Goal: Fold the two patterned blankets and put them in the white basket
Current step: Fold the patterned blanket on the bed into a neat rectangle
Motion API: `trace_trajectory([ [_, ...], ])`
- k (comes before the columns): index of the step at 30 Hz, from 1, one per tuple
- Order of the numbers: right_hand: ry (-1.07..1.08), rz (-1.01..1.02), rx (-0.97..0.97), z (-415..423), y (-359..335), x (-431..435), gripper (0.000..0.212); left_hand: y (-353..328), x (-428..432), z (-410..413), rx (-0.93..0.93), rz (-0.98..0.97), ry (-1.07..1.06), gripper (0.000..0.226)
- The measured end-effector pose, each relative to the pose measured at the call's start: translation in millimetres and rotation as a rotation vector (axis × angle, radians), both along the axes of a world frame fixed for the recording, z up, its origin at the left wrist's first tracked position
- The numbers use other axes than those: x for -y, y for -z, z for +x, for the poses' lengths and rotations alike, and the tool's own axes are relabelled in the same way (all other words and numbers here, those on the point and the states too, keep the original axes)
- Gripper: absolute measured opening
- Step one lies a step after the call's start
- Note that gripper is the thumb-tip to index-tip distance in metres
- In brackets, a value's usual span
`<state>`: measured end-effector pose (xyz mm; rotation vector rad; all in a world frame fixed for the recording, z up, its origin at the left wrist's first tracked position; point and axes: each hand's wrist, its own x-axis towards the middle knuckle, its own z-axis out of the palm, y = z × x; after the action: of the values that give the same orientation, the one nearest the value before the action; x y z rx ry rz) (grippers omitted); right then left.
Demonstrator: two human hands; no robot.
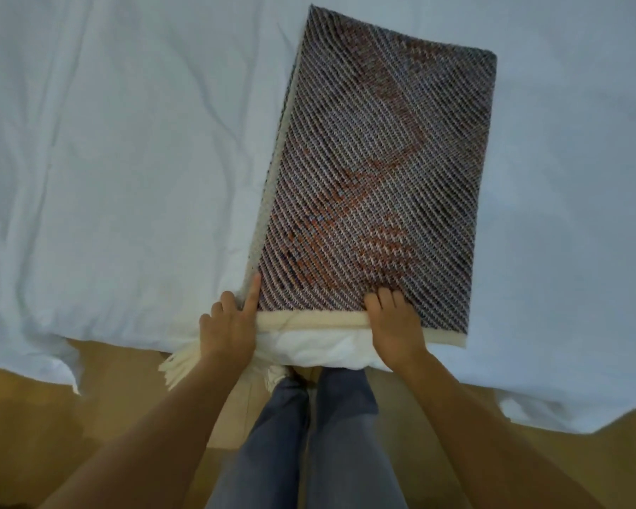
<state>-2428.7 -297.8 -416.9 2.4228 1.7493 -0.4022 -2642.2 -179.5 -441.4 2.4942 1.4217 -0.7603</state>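
Note:
One patterned blanket (pixel 379 167) lies folded into a long rectangle on the bed, dark with diagonal stripes, orange patches and a cream border. My left hand (pixel 230 321) grips its near left corner, index finger stretched along the left edge. My right hand (pixel 393 321) holds the near edge, fingers curled over the top layer and thumb under it. A cream fringe (pixel 179 363) hangs off the bed below my left hand. No second blanket or white basket shows.
A wrinkled white sheet (pixel 118 170) covers the bed, its near edge running across the lower part of the view. Below it are the wooden floor (pixel 441 435) and my legs in blue jeans (pixel 309 435).

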Motion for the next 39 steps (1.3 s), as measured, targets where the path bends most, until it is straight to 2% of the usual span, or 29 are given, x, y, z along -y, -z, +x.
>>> trace_trajectory([
  [2, 0.032, -0.119, -0.097, 2, 4, -3, 0.037, -6, -3, 10, -0.030, 0.002, -0.008, 0.090],
  [4, 0.022, -0.217, -0.241, 16, 4, -9, 0.039, -12, -8, 18, 0.072, -0.019, 0.017, 0.101],
  [7, 0.004, -0.218, -0.375, 36, -4, -14, 0.050, -23, -17, 38, 0.194, -0.105, 0.112, 0.111],
  [12, 0.006, -0.002, -0.326, 72, -13, -29, 0.053, -28, -47, 107, 0.208, -0.169, 0.270, 0.110],
  [17, 0.023, 0.115, -0.283, 111, -5, -74, 0.052, -26, -78, 196, 0.266, -0.119, 0.323, 0.075],
  [20, 0.002, 0.071, -0.286, 156, 7, -113, 0.059, -18, -105, 251, 0.326, -0.089, 0.252, 0.064],
  [24, -0.055, 0.004, -0.182, 240, 30, -166, 0.062, -3, -162, 299, 0.289, -0.037, 0.091, 0.064],
  [32, -0.042, 0.064, -0.145, 345, 54, -234, 0.067, 20, -257, 328, 0.306, 0.020, 0.032, 0.067],
  [36, 0.034, 0.160, -0.112, 361, 56, -263, 0.069, 12, -295, 347, 0.304, 0.090, 0.057, 0.083],
  [39, 0.050, 0.126, -0.119, 371, 56, -290, 0.073, 3, -316, 376, 0.268, 0.080, 0.194, 0.090],
])
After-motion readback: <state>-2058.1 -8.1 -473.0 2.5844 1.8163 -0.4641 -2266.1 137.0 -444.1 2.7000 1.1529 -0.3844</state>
